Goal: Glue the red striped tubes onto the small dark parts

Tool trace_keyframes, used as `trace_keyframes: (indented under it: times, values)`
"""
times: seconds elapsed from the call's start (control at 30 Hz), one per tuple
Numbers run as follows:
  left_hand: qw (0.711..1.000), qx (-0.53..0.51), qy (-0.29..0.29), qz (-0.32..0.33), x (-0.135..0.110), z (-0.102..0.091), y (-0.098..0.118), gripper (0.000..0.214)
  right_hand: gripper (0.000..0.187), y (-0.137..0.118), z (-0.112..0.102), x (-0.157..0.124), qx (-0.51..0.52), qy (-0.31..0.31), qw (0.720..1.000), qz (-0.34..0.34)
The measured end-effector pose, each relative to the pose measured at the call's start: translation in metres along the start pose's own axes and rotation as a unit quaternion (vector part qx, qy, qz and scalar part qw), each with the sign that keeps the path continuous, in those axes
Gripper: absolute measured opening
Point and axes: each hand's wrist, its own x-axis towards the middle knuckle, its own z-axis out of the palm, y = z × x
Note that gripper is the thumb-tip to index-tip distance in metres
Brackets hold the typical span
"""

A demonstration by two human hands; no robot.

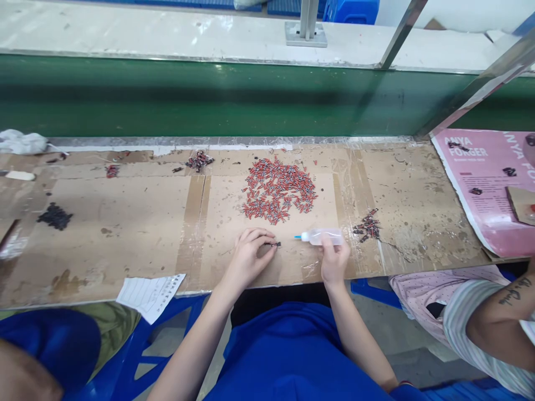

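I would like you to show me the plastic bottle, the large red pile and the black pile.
Plastic bottle (317,236): head view, its clear body.
Large red pile (286,179): head view, its dense upper middle.
Black pile (55,216): head view, its middle.

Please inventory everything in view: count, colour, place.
red parts: many, red-silver, centre
bottle: one, clear, in right hand
dark piece: one, black, in left hand
black parts: many, black, left
mixed piles: two, black and red, flanking red parts
small cluster: one, red, left
sheet: one, pink, right
clusters: several, dark, on sheet
paper: one, white, front left
bundle: one, white, left
cardboard: uncounted, brown, under parts
panel: one, green, behind cardboard
metal supports: three, grey, back
stools: count unclear, blue, below cardboard
co-workers: two, mixed clothing, left and right
left hand: one, bare, front centre
right hand: one, bare, around bottle
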Motion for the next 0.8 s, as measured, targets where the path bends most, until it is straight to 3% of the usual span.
trace_keyframes:
  times: [0.1,0.27,0.47,0.57,0.63,0.73,0.8]
  values:
    - [1.0,-0.006,-0.006,0.006,0.0,-0.003,0.003,0.008,0.027,0.002,-0.002,0.003,0.057,0.069,0.996,0.006]
    - [1.0,-0.019,0.009,0.007,0.014,-0.013,0.004,0.014,0.039,-0.002,-0.002,0.006,0.0,0.016,0.999,-0.052]
    - [0.99,0.12,0.059,-0.046,0.035,-0.005,0.001,0.014,0.043,0.001,0.003,0.012,-0.058,-0.046,0.994,-0.074]
    - [0.987,0.143,0.064,-0.037,0.036,0.001,0.0,0.014,0.054,0.003,0.001,0.009,-0.089,-0.045,0.99,-0.103]
    - [0.987,0.143,0.068,-0.025,0.035,0.003,-0.002,0.016,0.06,0.002,-0.003,0.002,-0.115,-0.004,0.981,-0.156]
    - [0.988,0.134,0.071,-0.026,0.033,0.003,-0.003,0.019,0.047,-0.004,-0.006,-0.019,-0.135,0.067,0.96,-0.235]
    - [0.989,0.118,0.075,-0.04,0.029,0.001,0.0,0.019,0.029,-0.01,-0.005,-0.034,-0.115,0.045,0.963,-0.237]
